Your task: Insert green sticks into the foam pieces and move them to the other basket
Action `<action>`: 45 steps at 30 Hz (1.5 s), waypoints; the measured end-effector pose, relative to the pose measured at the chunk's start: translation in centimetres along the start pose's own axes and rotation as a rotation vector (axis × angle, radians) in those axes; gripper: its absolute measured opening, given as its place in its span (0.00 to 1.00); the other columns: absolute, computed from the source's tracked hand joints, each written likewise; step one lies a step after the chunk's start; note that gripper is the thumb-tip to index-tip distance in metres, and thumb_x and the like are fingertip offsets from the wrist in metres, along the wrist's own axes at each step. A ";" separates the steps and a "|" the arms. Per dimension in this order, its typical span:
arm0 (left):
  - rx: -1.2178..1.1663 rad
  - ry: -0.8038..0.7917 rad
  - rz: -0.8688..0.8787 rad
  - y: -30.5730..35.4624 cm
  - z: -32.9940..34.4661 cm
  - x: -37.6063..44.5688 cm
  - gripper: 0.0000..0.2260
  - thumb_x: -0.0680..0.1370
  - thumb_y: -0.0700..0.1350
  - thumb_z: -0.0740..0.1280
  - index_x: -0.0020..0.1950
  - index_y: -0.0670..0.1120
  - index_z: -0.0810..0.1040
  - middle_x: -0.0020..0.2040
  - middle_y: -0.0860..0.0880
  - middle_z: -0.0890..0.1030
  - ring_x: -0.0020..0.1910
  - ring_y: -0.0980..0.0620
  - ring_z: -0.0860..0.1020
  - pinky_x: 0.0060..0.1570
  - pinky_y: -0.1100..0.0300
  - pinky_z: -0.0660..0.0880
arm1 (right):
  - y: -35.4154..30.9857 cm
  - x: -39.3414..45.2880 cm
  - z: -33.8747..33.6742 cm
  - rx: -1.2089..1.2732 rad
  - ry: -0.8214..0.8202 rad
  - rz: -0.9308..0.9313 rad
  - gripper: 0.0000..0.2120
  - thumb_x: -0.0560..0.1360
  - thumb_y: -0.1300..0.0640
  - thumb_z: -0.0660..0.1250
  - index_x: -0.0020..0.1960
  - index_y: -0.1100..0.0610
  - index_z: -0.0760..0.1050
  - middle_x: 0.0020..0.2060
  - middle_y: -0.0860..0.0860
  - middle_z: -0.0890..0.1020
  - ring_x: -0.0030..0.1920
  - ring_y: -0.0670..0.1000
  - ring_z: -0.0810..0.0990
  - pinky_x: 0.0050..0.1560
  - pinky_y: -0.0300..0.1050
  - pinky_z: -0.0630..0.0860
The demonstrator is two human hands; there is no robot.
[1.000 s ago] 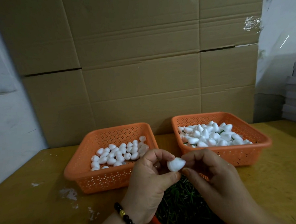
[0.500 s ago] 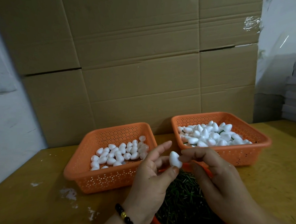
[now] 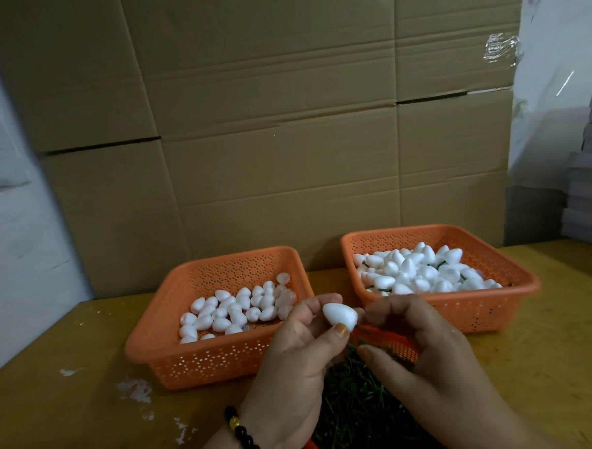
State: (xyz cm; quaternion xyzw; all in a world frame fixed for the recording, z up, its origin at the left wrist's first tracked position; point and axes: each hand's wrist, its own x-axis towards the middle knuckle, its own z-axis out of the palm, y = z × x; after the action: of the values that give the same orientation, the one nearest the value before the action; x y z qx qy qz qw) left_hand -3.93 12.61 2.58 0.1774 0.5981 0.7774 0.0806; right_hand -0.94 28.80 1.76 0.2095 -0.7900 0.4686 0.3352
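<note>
White egg-shaped foam piece: pinched in left hand above near tray of green sticks; right hand curled beside it, contents indiscernible. Left orange perforated plastic basket held unstuck pieces; right orange basket held many finished. Roughly a third remained.

Three orange perforated plastic baskets sit on the yellow wooden table: one left of the white egg-shaped foam piece, one right, one below. Two hands, left hand and right hand, meet at that one piece. The left basket's loose foam pieces number roughly thirty-five.
</note>
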 end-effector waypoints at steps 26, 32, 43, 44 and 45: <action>-0.151 0.006 -0.084 0.3 0.3 -0.2 0.21 0.67 0.44 0.74 0.59 0.46 0.77 0.52 0.45 0.83 0.53 0.49 0.79 0.58 0.49 0.71 | -0.2 0.3 0.2 -0.020 0.068 0.003 0.07 0.67 0.55 0.73 0.45 0.48 0.79 0.40 0.40 0.82 0.42 0.38 0.81 0.42 0.26 0.73; -0.152 0.146 -0.070 0.4 0.4 0.1 0.24 0.64 0.42 0.73 0.59 0.41 0.76 0.50 0.42 0.83 0.44 0.52 0.81 0.48 0.55 0.76 | 0.5 0.0 0.2 -0.099 0.018 0.075 0.13 0.65 0.56 0.75 0.45 0.47 0.75 0.40 0.43 0.80 0.45 0.42 0.79 0.44 0.30 0.72; 0.360 0.054 -0.004 3.0 1.1 5.3 0.06 0.75 0.41 0.71 0.49 0.50 0.79 0.40 0.53 0.81 0.39 0.56 0.77 0.40 0.60 0.75 | -0.6 -0.5 0.4 -0.565 -0.453 -0.267 0.10 0.60 0.41 0.69 0.31 0.47 0.73 0.30 0.41 0.75 0.32 0.42 0.76 0.34 0.34 0.74; 0.459 0.003 -0.014 3.0 1.5 6.2 0.06 0.75 0.42 0.71 0.49 0.51 0.79 0.41 0.51 0.80 0.38 0.56 0.77 0.39 0.61 0.74 | -0.5 -0.6 0.6 -0.569 -0.475 -0.279 0.11 0.59 0.40 0.69 0.31 0.46 0.74 0.30 0.40 0.75 0.32 0.41 0.76 0.35 0.33 0.74; 0.547 -0.042 -0.031 2.9 2.0 7.0 0.05 0.75 0.43 0.71 0.49 0.52 0.79 0.42 0.50 0.80 0.37 0.56 0.76 0.38 0.61 0.74 | -0.5 -0.7 0.7 -0.577 -0.488 -0.279 0.11 0.58 0.39 0.69 0.31 0.45 0.74 0.29 0.40 0.75 0.31 0.40 0.76 0.34 0.32 0.74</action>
State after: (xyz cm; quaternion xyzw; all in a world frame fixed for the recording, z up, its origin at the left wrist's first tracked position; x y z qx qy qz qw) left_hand -9.43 15.95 7.10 0.1996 0.7867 0.5816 0.0538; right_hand -0.40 27.98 1.33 0.3172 -0.9095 0.1139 0.2434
